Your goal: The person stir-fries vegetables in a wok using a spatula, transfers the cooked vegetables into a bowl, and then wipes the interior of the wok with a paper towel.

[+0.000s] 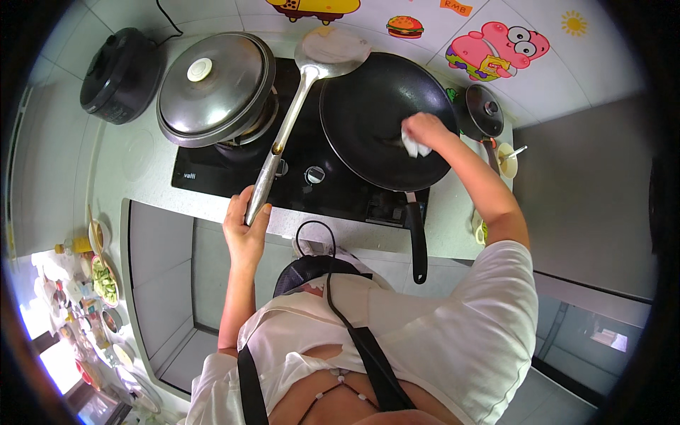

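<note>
My left hand [245, 225] grips the long metal handle of a large steel ladle [330, 51], whose bowl is raised over the back of the black hob [297, 177]. My right hand [423, 132] presses a crumpled white paper towel [414, 146] against the inside of a black wok [375, 106] on the right burner. The wok's black handle [416, 241] points toward me over the counter edge.
A lidded steel pot [216, 88] sits on the left burner. A black rice cooker [119, 74] stands at the far left, a small lidded black pot [484, 110] and a small bowl with a spoon [507, 160] at the right. Plates of food [105, 280] lie lower left.
</note>
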Tool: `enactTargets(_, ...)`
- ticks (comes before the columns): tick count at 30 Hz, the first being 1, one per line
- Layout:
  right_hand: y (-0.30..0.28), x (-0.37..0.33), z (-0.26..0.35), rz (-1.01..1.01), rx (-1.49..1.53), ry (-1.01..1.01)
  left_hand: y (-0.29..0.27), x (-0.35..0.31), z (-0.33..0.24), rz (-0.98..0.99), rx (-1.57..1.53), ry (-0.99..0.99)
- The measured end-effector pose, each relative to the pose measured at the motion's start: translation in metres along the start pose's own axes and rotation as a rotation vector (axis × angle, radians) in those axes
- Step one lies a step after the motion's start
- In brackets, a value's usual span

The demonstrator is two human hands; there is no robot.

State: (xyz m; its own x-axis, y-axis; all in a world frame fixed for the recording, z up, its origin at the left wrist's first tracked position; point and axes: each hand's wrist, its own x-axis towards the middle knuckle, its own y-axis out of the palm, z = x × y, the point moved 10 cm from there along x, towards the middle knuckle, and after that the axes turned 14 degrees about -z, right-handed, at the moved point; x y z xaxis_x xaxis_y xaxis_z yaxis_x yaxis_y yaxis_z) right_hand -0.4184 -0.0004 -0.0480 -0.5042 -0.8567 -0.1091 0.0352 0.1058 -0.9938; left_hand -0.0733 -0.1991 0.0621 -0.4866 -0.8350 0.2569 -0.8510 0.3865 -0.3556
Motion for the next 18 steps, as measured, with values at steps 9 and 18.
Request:
enactTargets(9,-0.024,0.041,0.11,-0.32,0.528,-0.265,0.002,-0.007,0.008,-0.015,0.03,-0.026)
enactTargets(18,-0.008,0.057,0.005,-0.352,0.525,0.07,0.005,-0.013,0.008,-0.009,0.053,-0.033)
